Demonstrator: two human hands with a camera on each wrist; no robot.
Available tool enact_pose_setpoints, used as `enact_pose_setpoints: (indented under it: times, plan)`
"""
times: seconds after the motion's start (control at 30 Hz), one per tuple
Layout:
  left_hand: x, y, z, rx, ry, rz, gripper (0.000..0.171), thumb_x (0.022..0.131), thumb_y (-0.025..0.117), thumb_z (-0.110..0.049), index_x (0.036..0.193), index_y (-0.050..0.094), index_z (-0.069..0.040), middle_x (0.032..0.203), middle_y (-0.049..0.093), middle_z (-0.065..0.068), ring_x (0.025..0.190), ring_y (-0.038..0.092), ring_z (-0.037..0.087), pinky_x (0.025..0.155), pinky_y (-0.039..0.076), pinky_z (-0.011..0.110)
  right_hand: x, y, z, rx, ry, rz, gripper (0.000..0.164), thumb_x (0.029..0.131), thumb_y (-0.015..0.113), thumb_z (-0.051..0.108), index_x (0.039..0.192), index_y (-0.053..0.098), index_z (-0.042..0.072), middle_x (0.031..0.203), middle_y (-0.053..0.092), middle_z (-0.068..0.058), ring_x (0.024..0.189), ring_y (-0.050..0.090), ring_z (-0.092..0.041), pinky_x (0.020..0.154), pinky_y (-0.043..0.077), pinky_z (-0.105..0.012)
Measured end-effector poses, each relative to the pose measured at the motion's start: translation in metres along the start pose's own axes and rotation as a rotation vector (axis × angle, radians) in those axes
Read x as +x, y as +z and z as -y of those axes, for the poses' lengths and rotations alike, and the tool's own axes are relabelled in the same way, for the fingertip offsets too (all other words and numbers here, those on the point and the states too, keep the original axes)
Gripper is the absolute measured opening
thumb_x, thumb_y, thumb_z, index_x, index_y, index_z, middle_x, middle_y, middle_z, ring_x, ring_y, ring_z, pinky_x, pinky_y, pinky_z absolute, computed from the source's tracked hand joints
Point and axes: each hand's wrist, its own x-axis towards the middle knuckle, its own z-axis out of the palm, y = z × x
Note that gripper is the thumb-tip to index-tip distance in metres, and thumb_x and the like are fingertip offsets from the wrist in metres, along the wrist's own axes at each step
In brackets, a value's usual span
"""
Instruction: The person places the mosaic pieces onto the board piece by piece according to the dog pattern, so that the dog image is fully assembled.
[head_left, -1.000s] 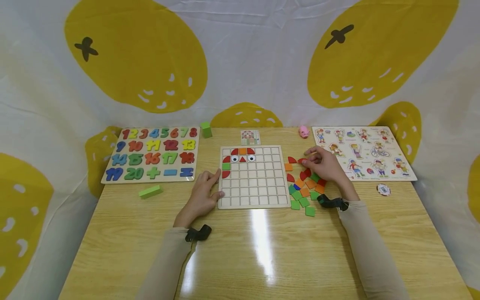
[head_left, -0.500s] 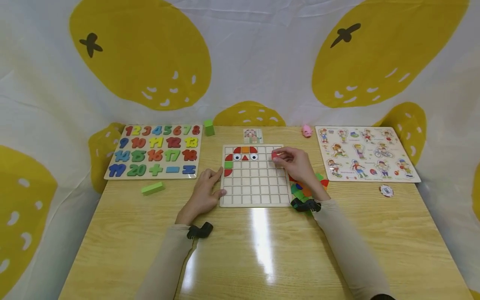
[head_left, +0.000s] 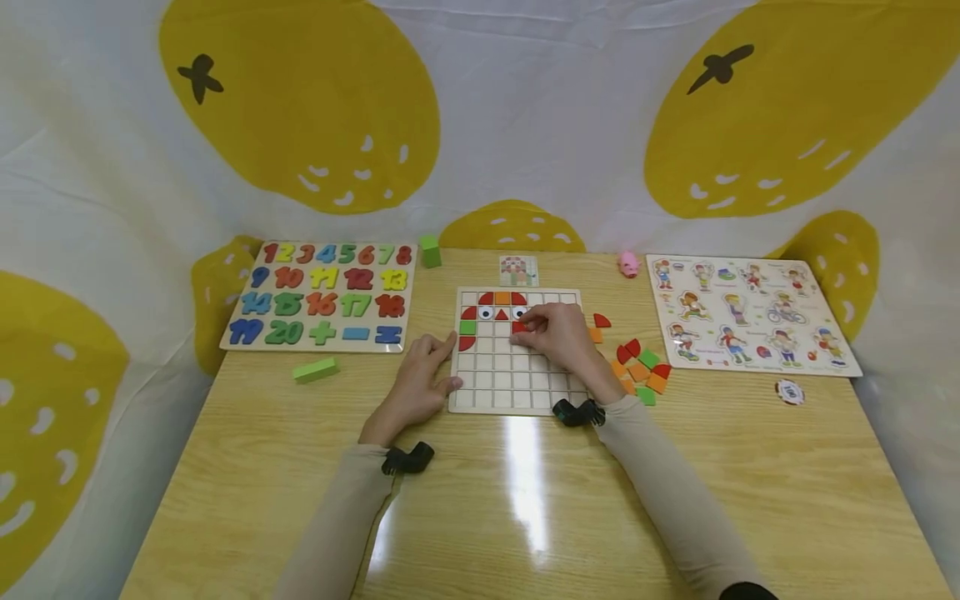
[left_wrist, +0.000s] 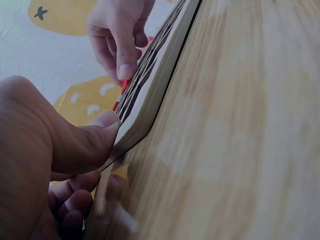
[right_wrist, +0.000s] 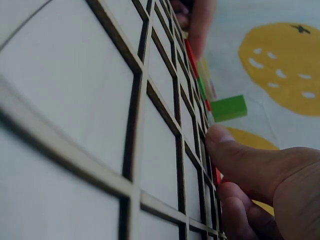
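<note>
The square wooden grid board (head_left: 492, 400) lies mid-table, with red, orange, green and eye-patterned tiles in its upper left cells. My right hand (head_left: 558, 337) is over the board and pinches a small red tile (head_left: 519, 327) between thumb and fingers, just below the right eye tile (head_left: 518, 313). In the right wrist view, a bit of red (right_wrist: 217, 176) shows between the thumb and curled fingers. My left hand (head_left: 414, 379) rests against the board's left edge, index finger and thumb touching it. The left wrist view has that thumb (left_wrist: 95, 137) at the board's corner.
Loose red, orange and green tiles (head_left: 637, 371) lie right of the board. A pattern card (head_left: 518, 270) and a pink pig (head_left: 628, 264) sit behind. A number puzzle (head_left: 318, 296) stands left, a figure puzzle (head_left: 750, 310) right. Green blocks (head_left: 316, 370) and a chip (head_left: 790, 392) lie nearby.
My right hand has moved left from the loose tiles onto the board, bringing a red tile to the cells below the right eye tile. My left hand stays at the board's left edge.
</note>
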Motion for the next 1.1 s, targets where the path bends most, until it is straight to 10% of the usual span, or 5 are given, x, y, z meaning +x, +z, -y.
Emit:
enact_pose_setpoints:
  times: [0.53, 0.8, 1.1]
  plan:
    - [0.001, -0.001, -0.002, 0.019, 0.024, -0.013, 0.075, 0.091, 0.070, -0.021, 0.155, 0.031, -0.013, 0.109, 0.042, 0.003, 0.100, 0.035, 0.019, 0.083, 0.030, 0.034, -0.001, -0.008, -0.010, 0.064, -0.024, 0.023, 0.018, 0.080, 0.083, 0.023, 0.092, 0.077, 0.011, 0.079, 0.070, 0.001, 0.067, 0.063, -0.013, 0.062, 0.051, -0.027]
    - [0.000, 0.002, -0.001, 0.023, 0.010, -0.004, 0.075, 0.091, 0.069, -0.022, 0.155, 0.031, -0.014, 0.110, 0.042, 0.002, 0.102, 0.035, 0.020, 0.084, 0.032, 0.034, -0.029, -0.080, -0.051, 0.001, 0.033, -0.029, 0.023, 0.086, 0.078, 0.025, 0.102, 0.075, 0.009, 0.087, 0.072, -0.004, 0.075, 0.065, -0.019, 0.065, 0.050, -0.028]
    - [-0.001, 0.002, -0.002, 0.013, 0.020, -0.016, 0.075, 0.091, 0.070, -0.020, 0.155, 0.032, -0.014, 0.110, 0.042, 0.003, 0.100, 0.036, 0.020, 0.083, 0.032, 0.034, -0.071, -0.131, -0.093, -0.175, 0.142, 0.185, 0.022, 0.089, 0.074, 0.017, 0.109, 0.073, 0.008, 0.092, 0.069, -0.006, 0.081, 0.061, -0.020, 0.075, 0.048, -0.035]
